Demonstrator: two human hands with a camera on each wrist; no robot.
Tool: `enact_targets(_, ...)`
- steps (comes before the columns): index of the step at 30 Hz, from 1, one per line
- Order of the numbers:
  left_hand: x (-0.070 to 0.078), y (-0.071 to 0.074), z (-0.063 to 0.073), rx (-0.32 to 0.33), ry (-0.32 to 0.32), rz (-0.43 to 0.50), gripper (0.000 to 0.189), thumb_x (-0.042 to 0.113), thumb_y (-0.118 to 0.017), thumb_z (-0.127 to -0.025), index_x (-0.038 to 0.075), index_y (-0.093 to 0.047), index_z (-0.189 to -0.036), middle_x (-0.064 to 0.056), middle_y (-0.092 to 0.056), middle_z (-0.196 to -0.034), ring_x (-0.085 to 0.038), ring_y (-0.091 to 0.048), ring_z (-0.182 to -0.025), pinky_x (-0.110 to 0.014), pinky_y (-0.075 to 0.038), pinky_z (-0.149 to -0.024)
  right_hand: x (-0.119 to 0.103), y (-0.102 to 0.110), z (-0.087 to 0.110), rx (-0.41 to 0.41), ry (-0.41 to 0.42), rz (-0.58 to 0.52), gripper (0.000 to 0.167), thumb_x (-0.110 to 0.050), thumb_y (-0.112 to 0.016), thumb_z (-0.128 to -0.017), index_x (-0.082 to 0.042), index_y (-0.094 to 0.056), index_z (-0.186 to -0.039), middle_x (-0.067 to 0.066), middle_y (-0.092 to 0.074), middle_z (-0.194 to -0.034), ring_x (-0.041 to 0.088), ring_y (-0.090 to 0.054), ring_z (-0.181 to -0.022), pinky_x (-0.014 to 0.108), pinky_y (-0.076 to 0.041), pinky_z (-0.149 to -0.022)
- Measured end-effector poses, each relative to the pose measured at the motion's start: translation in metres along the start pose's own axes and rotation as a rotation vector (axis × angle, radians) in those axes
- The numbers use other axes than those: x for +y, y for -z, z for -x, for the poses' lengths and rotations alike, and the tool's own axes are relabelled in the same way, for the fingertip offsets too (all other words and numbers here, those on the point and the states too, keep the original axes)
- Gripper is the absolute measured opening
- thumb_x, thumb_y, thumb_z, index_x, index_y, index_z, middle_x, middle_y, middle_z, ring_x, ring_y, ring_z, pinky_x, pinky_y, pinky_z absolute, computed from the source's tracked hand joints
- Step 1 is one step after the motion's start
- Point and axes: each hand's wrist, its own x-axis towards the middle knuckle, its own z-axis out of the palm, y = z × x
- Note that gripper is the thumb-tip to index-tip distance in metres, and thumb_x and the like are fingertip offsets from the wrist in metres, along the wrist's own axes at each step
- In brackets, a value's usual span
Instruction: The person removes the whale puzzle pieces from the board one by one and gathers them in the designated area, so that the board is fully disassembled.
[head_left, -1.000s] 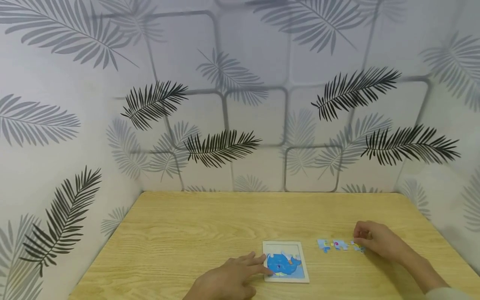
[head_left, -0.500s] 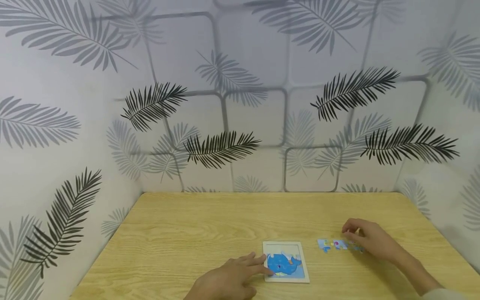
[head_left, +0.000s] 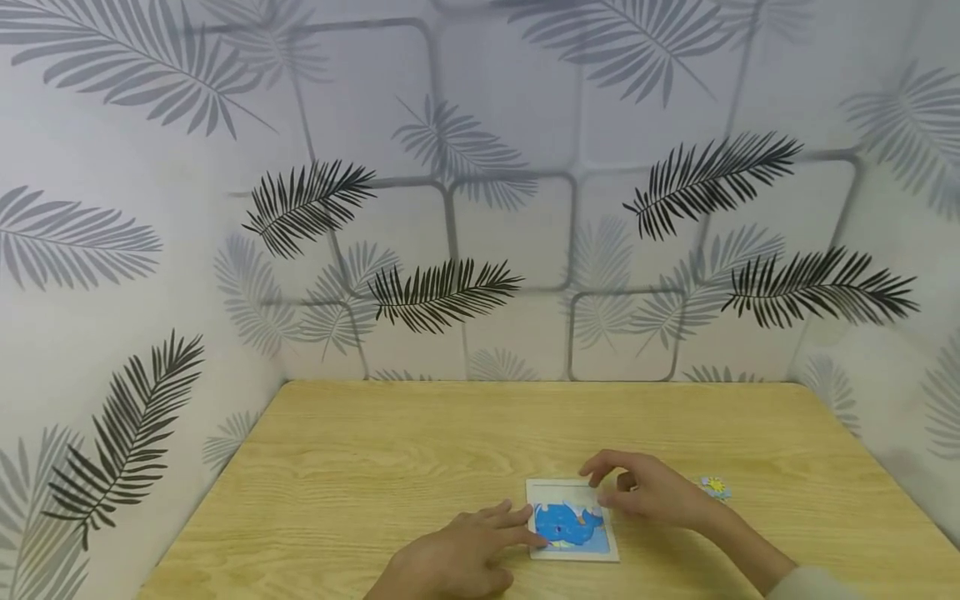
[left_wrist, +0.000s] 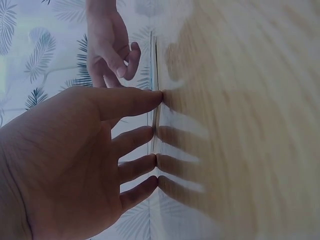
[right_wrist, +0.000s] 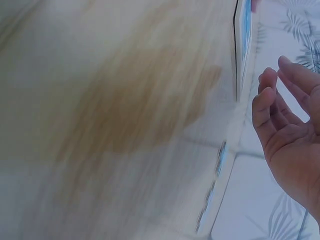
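A small jigsaw of a blue whale (head_left: 562, 523) lies in its white-edged tray (head_left: 576, 557) on the table. My left hand (head_left: 457, 550) rests at the tray's left side with fingers extended, one fingertip over the picture's lower left. In the left wrist view its fingertips meet the tabletop and tray edge. My right hand (head_left: 648, 492) hovers by the tray's upper right corner. Its fingers are loosely bent, and no piece shows between them in the right wrist view. A loose piece with a yellow sun (head_left: 716, 486) lies to the right; thin loose pieces (right_wrist: 206, 206) also appear edge-on below that hand.
The wood-grain table (head_left: 390, 450) meets a wall (head_left: 510, 333) with a leaf pattern at its back. Another patterned wall (head_left: 97, 317) stands on the left. In the head view my right hand and forearm cover part of the table right of the tray.
My right hand has moved left from the loose pieces to the tray's upper right corner. The sun piece is uncovered, while the other loose pieces are hidden in the head view. My left hand has stayed put.
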Motion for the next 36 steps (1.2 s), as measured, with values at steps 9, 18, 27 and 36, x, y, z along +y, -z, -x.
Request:
enact_targets(9, -0.002, -0.002, 0.000, -0.019, 0.022, 0.038, 0.056, 0.031, -0.068, -0.099, 0.050, -0.051, -0.148, 0.021, -0.029, -0.167, -0.021, -0.026, -0.157, -0.067, -0.034, -0.116, -0.011, -0.035, -0.024, -0.056, -0.039, -0.022, 0.034, -0.005, -0.070, -0.098, -0.006, -0.064, -0.131, 0.022, -0.063, -0.133, 0.010, -0.060, -0.063, 0.025, -0.056, -0.058)
enact_targets(18, -0.003, 0.001, -0.001, -0.021, -0.002, 0.015, 0.054, 0.030, -0.067, -0.100, 0.047, -0.051, -0.150, 0.018, -0.029, -0.168, -0.023, -0.025, -0.158, -0.071, -0.032, -0.115, -0.015, -0.050, -0.039, -0.058, 0.057, 0.105, 0.031, -0.001, -0.073, -0.093, -0.005, -0.065, -0.123, 0.017, -0.066, -0.117, -0.001, -0.058, -0.061, 0.021, -0.055, -0.057)
enact_targets(27, -0.003, 0.000, 0.000, 0.012, -0.003, -0.015, 0.053, 0.031, -0.068, -0.099, 0.047, -0.054, -0.147, 0.012, -0.037, -0.165, -0.026, -0.029, -0.156, -0.070, -0.035, -0.113, -0.024, -0.057, -0.047, -0.055, -0.056, 0.059, 0.030, 0.003, -0.071, -0.094, -0.004, -0.063, -0.121, 0.013, -0.067, -0.107, 0.007, -0.061, -0.066, 0.020, -0.053, -0.060)
enact_targets(36, -0.004, 0.000, 0.001, 0.027, -0.037, -0.029, 0.054, 0.029, -0.068, -0.099, 0.046, -0.054, -0.148, 0.012, -0.033, -0.167, -0.027, -0.030, -0.156, -0.070, -0.038, -0.110, -0.026, -0.058, -0.048, -0.030, -0.104, 0.067, 0.012, 0.002, -0.068, -0.096, -0.006, -0.065, -0.105, 0.007, -0.061, -0.096, 0.008, -0.057, -0.070, 0.021, -0.050, -0.064)
